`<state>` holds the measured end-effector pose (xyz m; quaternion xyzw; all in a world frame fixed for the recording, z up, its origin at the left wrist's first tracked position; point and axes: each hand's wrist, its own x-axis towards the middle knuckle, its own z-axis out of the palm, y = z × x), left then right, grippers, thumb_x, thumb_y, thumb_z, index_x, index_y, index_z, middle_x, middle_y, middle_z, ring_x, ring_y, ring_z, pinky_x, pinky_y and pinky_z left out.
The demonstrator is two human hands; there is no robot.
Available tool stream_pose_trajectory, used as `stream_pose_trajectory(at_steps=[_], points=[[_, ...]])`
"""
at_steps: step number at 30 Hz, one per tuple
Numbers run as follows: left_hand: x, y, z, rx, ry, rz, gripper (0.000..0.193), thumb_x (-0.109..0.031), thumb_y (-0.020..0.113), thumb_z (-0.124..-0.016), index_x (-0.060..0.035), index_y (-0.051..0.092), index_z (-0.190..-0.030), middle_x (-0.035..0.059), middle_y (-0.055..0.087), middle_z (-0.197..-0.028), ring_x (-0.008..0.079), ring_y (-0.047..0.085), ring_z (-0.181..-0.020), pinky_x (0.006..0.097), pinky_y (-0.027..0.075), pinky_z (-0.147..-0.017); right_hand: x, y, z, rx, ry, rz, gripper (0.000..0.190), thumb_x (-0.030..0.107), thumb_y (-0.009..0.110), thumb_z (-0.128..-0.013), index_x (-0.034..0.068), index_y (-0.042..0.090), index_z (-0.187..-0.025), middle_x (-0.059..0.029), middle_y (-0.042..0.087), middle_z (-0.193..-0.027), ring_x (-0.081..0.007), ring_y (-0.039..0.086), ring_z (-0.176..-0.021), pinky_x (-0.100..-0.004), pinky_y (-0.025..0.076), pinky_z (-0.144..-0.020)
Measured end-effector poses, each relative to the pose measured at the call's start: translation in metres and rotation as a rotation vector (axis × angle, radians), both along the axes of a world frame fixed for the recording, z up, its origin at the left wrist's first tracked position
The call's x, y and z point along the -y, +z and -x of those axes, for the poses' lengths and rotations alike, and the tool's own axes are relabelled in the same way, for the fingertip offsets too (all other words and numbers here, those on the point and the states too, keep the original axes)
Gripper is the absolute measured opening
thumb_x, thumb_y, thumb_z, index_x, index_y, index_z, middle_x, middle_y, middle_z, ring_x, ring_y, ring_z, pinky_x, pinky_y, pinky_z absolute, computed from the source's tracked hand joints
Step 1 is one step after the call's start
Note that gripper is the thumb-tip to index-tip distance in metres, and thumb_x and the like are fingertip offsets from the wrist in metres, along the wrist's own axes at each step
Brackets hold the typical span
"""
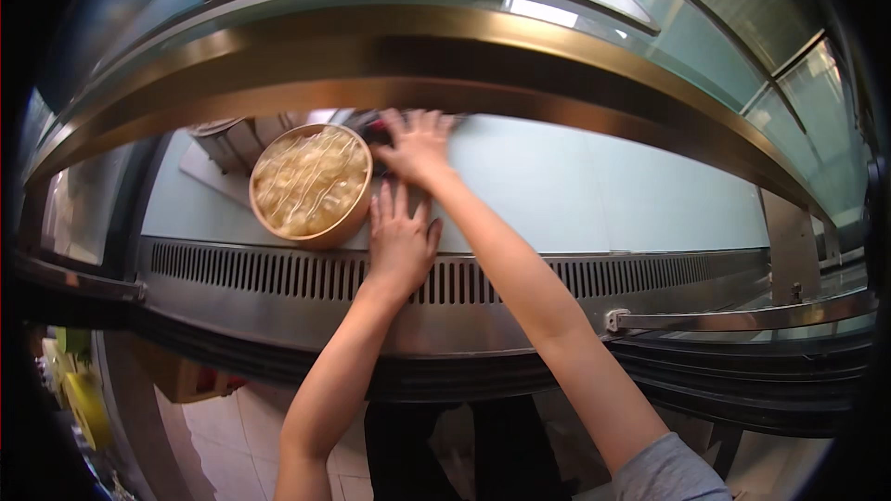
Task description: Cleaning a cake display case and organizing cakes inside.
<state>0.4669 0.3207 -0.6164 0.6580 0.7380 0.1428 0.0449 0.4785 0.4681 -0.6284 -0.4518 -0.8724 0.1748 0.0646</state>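
A round tan tub [333, 242], wood-like, stands on the pale display shelf. Pale, lumpy food [306, 184] fills it, with thin white lines across the top. To the tub's right, my left hand [400, 250] lies palm down, fingers spread and pointing away from me. Its fingertips are beside the tub's wall; whether they touch it I cannot tell. My right hand [418, 149] reaches farther in, fingers spread over a dark, blurred item [369, 126] with a bit of red, partly hidden by the hand.
A brass-coloured rail [445, 49] crosses above the hands. Dark brown containers [233, 142] stand behind the tub, on a light board [209, 170]. A slotted metal vent strip [557, 278] runs along the front, with a metal bar [738, 320] at right. Glass panels [800, 104] enclose the case.
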Motion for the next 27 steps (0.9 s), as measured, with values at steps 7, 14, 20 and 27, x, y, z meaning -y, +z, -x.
stream_pose_trajectory(at_steps=[7,14,20,27], points=[[-0.007,0.009,-0.007,0.076,-0.064,-0.062,0.046,-0.032,0.045,-0.086,-0.0092,0.043,-0.126,0.023,0.028,-0.134,0.0381,0.023,-0.126,0.0445,0.019,-0.104,-0.081,-0.033,-0.066,-0.092,0.073,-0.233,0.053,0.039,0.058,-0.075,0.006,0.051,-0.116,-0.0195,0.049,-0.118,-0.0336,0.046,-0.109,-0.0422,0.036,-0.092],[0.003,0.014,0.011,0.106,0.016,-0.02,0.045,-0.031,0.048,-0.085,-0.0111,0.045,-0.125,0.021,0.03,-0.135,0.0354,0.023,-0.127,0.0422,0.018,-0.105,-0.075,0.011,-0.228,0.287,-1.144,-0.044,0.079,0.064,0.032,-0.078,0.013,0.017,-0.138,-0.0297,0.01,-0.138,-0.0479,0.002,-0.128,-0.0699,0.001,-0.091],[-0.001,0.005,0.007,0.072,0.045,-0.004,0.045,-0.031,0.047,-0.085,-0.0101,0.045,-0.125,0.0215,0.03,-0.135,0.0369,0.022,-0.128,0.0441,0.016,-0.105,-0.083,0.018,-0.25,0.22,-1.188,0.103,0.07,0.058,0.033,-0.081,0.013,0.026,-0.134,-0.0288,0.036,-0.126,-0.0431,0.032,-0.119,-0.0556,0.018,-0.097],[-0.003,0.006,-0.003,0.068,-0.007,-0.034,0.046,-0.032,0.046,-0.085,-0.0094,0.044,-0.126,0.0213,0.031,-0.134,0.0375,0.023,-0.127,0.0442,0.019,-0.104,-0.043,0.051,-0.043,0.282,-0.112,0.173,0.065,0.053,0.036,-0.082,0.012,0.03,-0.133,-0.0235,0.04,-0.127,-0.0385,0.033,-0.121,-0.0468,0.023,-0.101]])
